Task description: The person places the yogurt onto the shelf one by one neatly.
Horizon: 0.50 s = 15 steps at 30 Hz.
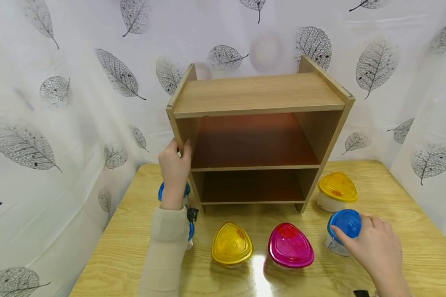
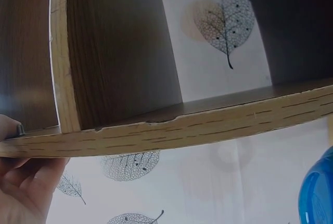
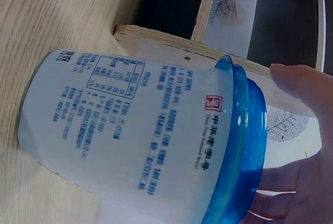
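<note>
My left hand (image 1: 175,165) grips the left side panel of a wooden shelf unit (image 1: 260,95); in the left wrist view the fingers (image 2: 31,187) and thumb lie on either side of that panel. The shelf stands upright with bare shelves. My right hand (image 1: 380,243) is over a white tub with a blue lid (image 1: 347,225), standing on the table. In the right wrist view the thumb is apart from the lid and the fingers are partly hidden behind it. Printed text and a nutrition table cover this tub (image 3: 135,130).
A yellow-lidded tub (image 1: 337,187) stands right of the shelf. In front are another yellow-lidded tub (image 1: 232,244) and a pink-lidded one (image 1: 290,246). Blue-lidded tubs (image 1: 160,191) are partly hidden behind my left arm. A leaf-patterned curtain (image 1: 85,99) surrounds the wooden table (image 1: 113,243).
</note>
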Each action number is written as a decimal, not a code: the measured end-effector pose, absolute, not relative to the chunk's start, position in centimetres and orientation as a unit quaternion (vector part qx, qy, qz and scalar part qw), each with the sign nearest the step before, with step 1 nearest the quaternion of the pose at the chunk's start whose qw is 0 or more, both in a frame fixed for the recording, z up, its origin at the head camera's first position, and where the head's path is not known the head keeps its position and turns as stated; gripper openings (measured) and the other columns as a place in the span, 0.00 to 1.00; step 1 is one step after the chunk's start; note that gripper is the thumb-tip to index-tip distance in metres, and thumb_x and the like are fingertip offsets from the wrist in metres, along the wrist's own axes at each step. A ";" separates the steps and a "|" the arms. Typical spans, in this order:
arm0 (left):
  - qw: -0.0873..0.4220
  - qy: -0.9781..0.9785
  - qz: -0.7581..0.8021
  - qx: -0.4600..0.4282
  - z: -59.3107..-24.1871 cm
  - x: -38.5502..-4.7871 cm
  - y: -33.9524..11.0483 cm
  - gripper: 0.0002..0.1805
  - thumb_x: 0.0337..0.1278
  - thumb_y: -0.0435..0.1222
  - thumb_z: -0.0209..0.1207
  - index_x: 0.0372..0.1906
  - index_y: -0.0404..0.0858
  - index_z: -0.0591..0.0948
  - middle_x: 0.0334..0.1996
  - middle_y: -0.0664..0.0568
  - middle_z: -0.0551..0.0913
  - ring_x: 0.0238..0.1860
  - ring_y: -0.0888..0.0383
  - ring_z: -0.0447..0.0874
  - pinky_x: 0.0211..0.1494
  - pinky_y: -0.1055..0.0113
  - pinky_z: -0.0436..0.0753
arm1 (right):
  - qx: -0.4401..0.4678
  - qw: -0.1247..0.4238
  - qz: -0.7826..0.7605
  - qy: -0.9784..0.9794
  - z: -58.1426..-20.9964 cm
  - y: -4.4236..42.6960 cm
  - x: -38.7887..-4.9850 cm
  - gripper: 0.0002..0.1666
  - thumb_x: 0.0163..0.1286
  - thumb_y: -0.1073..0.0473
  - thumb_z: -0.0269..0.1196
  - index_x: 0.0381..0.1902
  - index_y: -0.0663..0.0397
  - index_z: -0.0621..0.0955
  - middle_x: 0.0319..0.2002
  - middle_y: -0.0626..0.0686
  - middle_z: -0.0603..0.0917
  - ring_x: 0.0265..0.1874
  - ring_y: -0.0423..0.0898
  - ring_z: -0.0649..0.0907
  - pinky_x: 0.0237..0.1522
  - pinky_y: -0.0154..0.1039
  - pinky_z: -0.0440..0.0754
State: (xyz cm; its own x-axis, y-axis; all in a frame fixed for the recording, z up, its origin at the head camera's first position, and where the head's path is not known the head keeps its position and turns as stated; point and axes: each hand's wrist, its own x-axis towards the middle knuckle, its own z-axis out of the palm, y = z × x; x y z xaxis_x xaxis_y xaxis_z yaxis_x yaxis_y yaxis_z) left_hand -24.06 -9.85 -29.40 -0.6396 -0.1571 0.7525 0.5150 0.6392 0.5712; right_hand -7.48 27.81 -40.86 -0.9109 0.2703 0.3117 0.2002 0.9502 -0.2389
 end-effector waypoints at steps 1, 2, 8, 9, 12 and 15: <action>0.410 -0.807 -0.411 -0.111 -29.4 -24.1 -9.9 0.10 0.53 0.32 0.54 0.32 0.27 0.79 0.29 0.38 0.82 0.35 0.44 0.80 0.38 0.55 0.77 | -0.121 0.171 0.101 -0.973 -40.9 27.8 -7.5 0.53 0.41 0.29 0.63 0.39 0.79 0.73 0.35 0.74 0.73 0.34 0.67 0.69 0.28 0.62 0.69; 0.411 -0.806 -0.411 -0.112 -29.4 -24.1 -9.8 0.10 0.53 0.32 0.54 0.32 0.27 0.79 0.29 0.38 0.82 0.35 0.44 0.80 0.38 0.55 0.77 | -0.120 0.170 0.102 -0.973 -41.0 27.8 -7.5 0.52 0.41 0.30 0.63 0.39 0.79 0.73 0.36 0.74 0.73 0.34 0.67 0.69 0.28 0.62 0.69; 0.415 -0.804 -0.409 -0.118 -29.6 -24.2 -9.9 0.10 0.54 0.33 0.54 0.31 0.27 0.79 0.28 0.38 0.82 0.35 0.45 0.80 0.37 0.56 0.78 | -0.118 0.161 0.105 -0.974 -41.2 27.9 -7.7 0.52 0.41 0.32 0.64 0.41 0.79 0.72 0.37 0.74 0.72 0.36 0.68 0.68 0.31 0.63 0.67; 0.415 -0.803 -0.410 -0.118 -29.6 -24.3 -9.9 0.10 0.54 0.33 0.54 0.31 0.27 0.79 0.28 0.38 0.82 0.35 0.45 0.80 0.37 0.56 0.78 | -0.117 0.159 0.107 -0.975 -41.2 28.0 -7.7 0.51 0.42 0.32 0.64 0.41 0.79 0.72 0.38 0.74 0.71 0.37 0.68 0.67 0.31 0.63 0.67; 0.416 -0.803 -0.410 -0.119 -29.7 -24.4 -10.0 0.10 0.54 0.33 0.54 0.30 0.27 0.79 0.28 0.38 0.82 0.35 0.45 0.80 0.37 0.56 0.78 | -0.109 0.151 0.113 -0.976 -41.3 28.2 -7.7 0.50 0.43 0.33 0.64 0.42 0.78 0.71 0.39 0.75 0.70 0.37 0.69 0.66 0.32 0.64 0.67; 0.416 -0.803 -0.411 -0.119 -29.8 -24.4 -10.0 0.10 0.54 0.33 0.54 0.30 0.27 0.79 0.28 0.38 0.82 0.35 0.45 0.80 0.37 0.56 0.78 | -0.100 0.141 0.123 -0.977 -41.2 28.4 -7.8 0.49 0.44 0.35 0.65 0.43 0.78 0.71 0.40 0.75 0.69 0.39 0.70 0.65 0.32 0.65 0.67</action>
